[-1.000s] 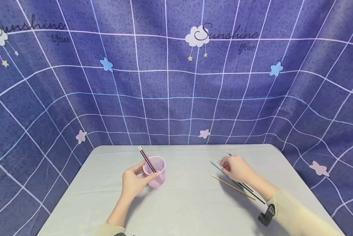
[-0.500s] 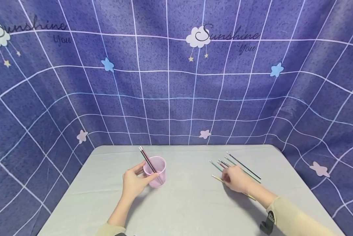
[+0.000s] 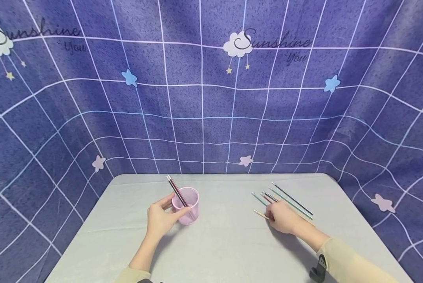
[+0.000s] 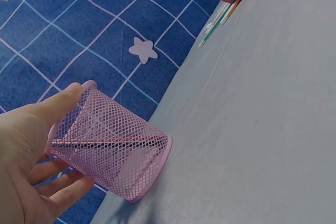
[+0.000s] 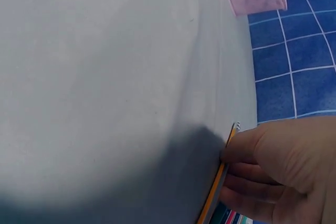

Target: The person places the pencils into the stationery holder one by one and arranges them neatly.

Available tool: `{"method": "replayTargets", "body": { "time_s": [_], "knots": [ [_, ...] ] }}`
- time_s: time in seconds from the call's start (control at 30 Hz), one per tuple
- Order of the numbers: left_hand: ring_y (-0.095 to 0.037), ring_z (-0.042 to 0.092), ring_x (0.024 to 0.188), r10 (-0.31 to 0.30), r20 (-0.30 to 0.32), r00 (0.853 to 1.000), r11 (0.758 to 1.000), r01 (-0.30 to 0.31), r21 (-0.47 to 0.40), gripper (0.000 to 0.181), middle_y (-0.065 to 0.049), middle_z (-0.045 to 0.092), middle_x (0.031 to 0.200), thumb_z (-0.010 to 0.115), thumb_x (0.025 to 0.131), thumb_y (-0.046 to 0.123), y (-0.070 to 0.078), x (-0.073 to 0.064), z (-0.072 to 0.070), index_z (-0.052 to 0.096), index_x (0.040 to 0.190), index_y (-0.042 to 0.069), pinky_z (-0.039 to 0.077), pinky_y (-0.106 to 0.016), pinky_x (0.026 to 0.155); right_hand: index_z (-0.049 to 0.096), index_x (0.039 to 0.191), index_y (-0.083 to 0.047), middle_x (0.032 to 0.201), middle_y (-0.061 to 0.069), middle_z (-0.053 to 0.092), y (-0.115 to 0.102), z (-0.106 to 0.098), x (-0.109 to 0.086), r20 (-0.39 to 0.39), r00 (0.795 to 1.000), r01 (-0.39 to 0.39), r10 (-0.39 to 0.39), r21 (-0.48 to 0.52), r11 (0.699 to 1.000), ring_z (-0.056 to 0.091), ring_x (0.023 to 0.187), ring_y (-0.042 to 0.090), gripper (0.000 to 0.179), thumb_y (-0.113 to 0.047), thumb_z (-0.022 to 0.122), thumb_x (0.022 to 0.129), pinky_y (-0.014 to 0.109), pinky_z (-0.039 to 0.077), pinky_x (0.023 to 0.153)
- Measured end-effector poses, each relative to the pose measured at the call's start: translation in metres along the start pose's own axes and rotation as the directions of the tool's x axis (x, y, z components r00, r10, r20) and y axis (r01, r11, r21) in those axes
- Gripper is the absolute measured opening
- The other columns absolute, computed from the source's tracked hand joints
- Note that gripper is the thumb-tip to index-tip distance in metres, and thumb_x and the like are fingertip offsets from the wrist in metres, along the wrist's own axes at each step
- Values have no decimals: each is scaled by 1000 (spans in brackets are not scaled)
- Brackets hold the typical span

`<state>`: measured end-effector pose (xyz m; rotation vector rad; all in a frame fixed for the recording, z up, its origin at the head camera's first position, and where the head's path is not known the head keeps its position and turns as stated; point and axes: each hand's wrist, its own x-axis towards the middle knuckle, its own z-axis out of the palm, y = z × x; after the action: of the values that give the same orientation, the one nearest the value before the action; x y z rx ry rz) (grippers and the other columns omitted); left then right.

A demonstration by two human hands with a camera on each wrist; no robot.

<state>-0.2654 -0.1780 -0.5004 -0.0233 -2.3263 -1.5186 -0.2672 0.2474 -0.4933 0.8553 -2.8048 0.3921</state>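
My left hand (image 3: 159, 221) grips a pink mesh pencil cup (image 3: 194, 213) at its rim, thumb on one side and fingers on the other. The cup stands upright on the table. A few dark and red pencils (image 3: 176, 191) lean inside it. On the right, my right hand (image 3: 284, 217) pinches a yellow pencil (image 5: 211, 198) between thumb and fingers; its end sticks out past the fingertips. Just behind that hand lie a dark blue pencil (image 3: 292, 197) and a green pencil (image 3: 296, 207). Other pencils (image 3: 266, 196) show their ends past the knuckles, partly hidden.
A pale grey cloth covers the table (image 3: 225, 243). Behind it and at both sides hangs a purple-blue curtain (image 3: 216, 129) with grid lines and stars. A dark wrist device (image 3: 318, 269) sits at the right sleeve.
My right hand has come down toward the table's front, off the far pencils and onto the yellow one. The dark blue and green pencils now show behind it. My left hand holds still.
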Motion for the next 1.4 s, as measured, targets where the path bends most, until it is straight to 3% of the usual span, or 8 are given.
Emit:
{"method": "replayTargets", "body": {
  "time_s": [0.17, 0.4, 0.6, 0.73, 0.97, 1.07, 1.23, 1.4],
  "knots": [
    [-42, 76, 113, -10, 5, 1000, 1000, 10, -5, 80, -25, 74, 128, 102, 70, 26, -1, -1, 1, 69, 135, -5, 68, -45, 91, 68, 79, -13, 68, -10, 62, 0, -8, 10, -19, 1000, -23, 23, 28, 999, 52, 64, 0, 19, 2, 80, 75, 18, 52, 57],
    [-40, 77, 113, -13, -5, 1000, 1000, 13, -1, 79, -23, 75, 127, 102, 70, 28, -2, 0, 0, 70, 135, -3, 69, -43, 90, 69, 81, -10, 69, -5, 68, -9, -42, 46, -136, 989, -30, 53, 166, 986, 58, 63, 4, 13, 1, 75, 81, 19, 53, 57],
    [-40, 77, 113, -12, -6, 1000, 1000, 12, -3, 79, -22, 75, 128, 103, 69, 27, -2, 4, -1, 70, 135, -2, 69, -41, 91, 74, 90, -7, 78, 0, 76, -40, -71, 86, -221, 972, -19, 74, 240, 971, 70, 69, 8, 5, -4, 77, 88, 25, 65, 66],
    [-40, 77, 114, -13, -1, 1000, 1000, 13, -10, 79, -23, 74, 128, 102, 71, 27, -3, 4, -1, 69, 135, -3, 69, -39, 91, 74, 97, -8, 85, 1, 77, -69, -80, 112, -298, 948, 4, 111, 361, 932, 75, 78, 13, 6, -6, 77, 92, 29, 69, 73],
    [-42, 76, 114, -10, 4, 1000, 999, 10, -44, 79, -25, 74, 128, 102, 70, 26, -2, 2, 1, 69, 135, -4, 69, -38, 90, 69, 103, -3, 97, 12, 77, -115, -77, 149, -430, 895, 165, 120, 568, 806, 77, 91, 24, 10, -1, 74, 95, 25, 70, 79],
    [-42, 77, 113, -2, 0, 1000, 999, 2, -33, 80, -24, 74, 128, 103, 69, 27, -2, 1, 1, 69, 135, -4, 69, -39, 90, 68, 105, -3, 100, 13, 76, -130, -72, 162, -463, 876, 200, 136, 605, 771, 78, 95, 26, 11, -2, 75, 95, 27, 71, 79],
    [-41, 77, 112, -1, -6, 1000, 1000, 1, -20, 80, -25, 74, 128, 103, 68, 26, -5, -1, 0, 69, 134, -4, 69, -41, 90, 67, 106, -4, 102, 13, 76, -150, -60, 179, -449, 885, 218, 122, 632, 743, 78, 96, 26, 11, -4, 74, 97, 26, 70, 79],
    [-41, 77, 112, 7, -12, 1000, 1000, -7, -13, 80, -25, 74, 127, 103, 69, 27, -6, 0, -1, 69, 134, -5, 69, -40, 90, 67, 106, -3, 102, 13, 76, -165, -49, 190, -424, 902, 222, 80, 616, 756, 78, 94, 25, 11, -5, 74, 98, 21, 69, 80]
  ]
}}
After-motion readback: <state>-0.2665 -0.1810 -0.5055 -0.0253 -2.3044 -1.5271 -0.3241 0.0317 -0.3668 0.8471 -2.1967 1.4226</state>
